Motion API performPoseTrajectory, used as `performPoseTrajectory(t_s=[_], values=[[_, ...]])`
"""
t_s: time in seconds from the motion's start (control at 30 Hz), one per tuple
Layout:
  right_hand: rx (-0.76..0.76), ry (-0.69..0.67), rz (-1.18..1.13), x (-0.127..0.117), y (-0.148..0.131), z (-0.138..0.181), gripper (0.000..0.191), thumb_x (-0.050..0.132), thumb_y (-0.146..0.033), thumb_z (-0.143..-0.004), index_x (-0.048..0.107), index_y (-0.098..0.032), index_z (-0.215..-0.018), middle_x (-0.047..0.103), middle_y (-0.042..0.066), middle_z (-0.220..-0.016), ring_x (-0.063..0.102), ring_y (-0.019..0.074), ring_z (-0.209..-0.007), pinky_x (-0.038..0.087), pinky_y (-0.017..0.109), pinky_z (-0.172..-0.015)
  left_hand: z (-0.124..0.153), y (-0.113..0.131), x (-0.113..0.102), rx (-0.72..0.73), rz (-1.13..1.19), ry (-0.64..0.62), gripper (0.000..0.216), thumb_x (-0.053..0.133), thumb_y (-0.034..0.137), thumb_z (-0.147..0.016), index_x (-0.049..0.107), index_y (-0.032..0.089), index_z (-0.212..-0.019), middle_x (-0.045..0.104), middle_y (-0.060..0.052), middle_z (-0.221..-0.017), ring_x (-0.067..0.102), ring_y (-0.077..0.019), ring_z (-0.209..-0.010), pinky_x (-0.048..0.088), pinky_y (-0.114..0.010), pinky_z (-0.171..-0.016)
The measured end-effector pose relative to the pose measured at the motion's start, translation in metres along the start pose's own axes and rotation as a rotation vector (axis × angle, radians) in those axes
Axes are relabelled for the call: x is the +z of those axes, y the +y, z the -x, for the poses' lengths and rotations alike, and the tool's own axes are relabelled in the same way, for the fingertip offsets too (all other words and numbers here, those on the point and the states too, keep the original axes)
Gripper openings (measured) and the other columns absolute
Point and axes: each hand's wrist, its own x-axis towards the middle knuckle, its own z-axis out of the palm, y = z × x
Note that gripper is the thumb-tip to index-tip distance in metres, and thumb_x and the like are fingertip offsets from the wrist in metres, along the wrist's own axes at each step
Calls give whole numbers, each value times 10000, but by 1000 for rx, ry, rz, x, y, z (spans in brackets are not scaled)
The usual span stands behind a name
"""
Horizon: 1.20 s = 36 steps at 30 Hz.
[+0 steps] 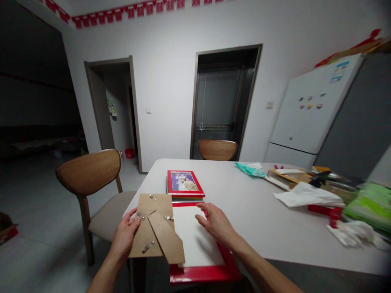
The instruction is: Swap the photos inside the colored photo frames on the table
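Our right hand [214, 221], close to the camera in the head view: fingers spread and loosely curled, gripping nothing, over the white panel's [198, 240] right side; contact we can't tell. Our left hand [126, 232] pinches the brown backboard [143, 232] by its left edge, beside the panel. We log the backboard as plain, matte, four metal clips [148, 246], stand leg [168, 240] angled past its lower right. White panel lies in a glossy red frame [198, 276] at the table's [259, 219] near edge. Behind, we see a red photo frame [171, 192] atop a stack.
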Motion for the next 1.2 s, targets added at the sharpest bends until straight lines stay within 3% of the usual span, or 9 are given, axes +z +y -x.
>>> performPoseTrajectory(t_s=[0.13, 0.27, 0.47, 0.6, 0.67, 0.77, 0.87, 1.07, 1.2], values=[[177, -76, 205, 2, 42, 7, 411, 473, -300, -673, 522, -153, -1054, 595, 103, -925, 549, 201, -813, 378, 280, -688, -13, -13, -26, 27, -348, 135, 447, 575, 312, -673, 453, 129, -1063, 637, -4, -650, 593, -125, -535, 446, -212, -494], [210, -117, 212, 10, 56, 9, 421, 430, -213, -654, 513, -129, -1058, 614, 110, -927, 564, 200, -818, 373, 258, -682, -23, -24, -30, 77, -508, 169, 478, 557, 279, -663, 437, 126, -1100, 612, 15, -624, 590, -147, -554, 441, -235, -516], [364, -33, 24, -3, 64, 7, 512, 451, -171, -615, 462, -74, -1118, 618, 142, -919, 574, 217, -817, 390, 281, -709, -27, -23, -31, 223, -739, 195, 493, 548, 202, -608, 471, 159, -1093, 588, -56, -945, 528, -238, -923, 359, -368, -847], [557, -75, -675, -25, 54, 11, 650, 430, -193, -657, 234, -105, -1270, 644, 90, -800, 600, 186, -634, 451, 310, -611, -7, -13, 11, 356, -790, 155, 467, 504, 221, -654, 459, 127, -1109, 487, -100, -1148, 382, -245, -1115, 245, -377, -963], [613, -58, -987, -35, 40, 12, 699, 445, -208, -671, 143, -151, -1299, 647, 56, -757, 601, 175, -584, 470, 316, -575, 14, -6, 50, 392, -705, 1, 457, 496, 259, -680, 449, 156, -1122, 496, -84, -1148, 402, -224, -1109, 275, -371, -953], [581, 60, -1151, -45, 16, 11, 729, 483, -152, -646, 158, -201, -1297, 646, 24, -746, 594, 146, -550, 481, 280, -540, 50, 6, 111, 367, -561, -331, 618, 589, 329, -629, 392, 166, -1192, 455, -101, -1214, 402, -230, -1120, 305, -360, -948], [514, 114, -1169, -50, -2, 10, 727, 502, -99, -620, 216, -193, -1282, 646, 14, -735, 579, 113, -519, 480, 230, -516, 73, 15, 149, 451, -558, -419, 760, 648, 311, -572, 328, 127, -1237, 356, -128, -1295, 322, -247, -1179, 265, -374, -988], [491, 50, -1230, -45, 0, 10, 660, 519, -93, -619, 296, -174, -1235, 641, 48, -827, 608, 117, -601, 501, 233, -573, 77, 19, 150, 718, -607, -323, 515, 498, 150, -662, 410, 183, -1168, 527, -75, -1116, 467, -198, -1039, 380, -362, -920], [527, 30, -1183, -38, 21, 12, 629, 515, -101, -621, 314, -159, -1215, 625, 78, -869, 621, 147, -669, 502, 253, -576, 74, 29, 128, 695, -516, -186, 440, 436, 145, -703, 426, 193, -1140, 549, -73, -1054, 531, -175, -928, 500, -279, -719]])
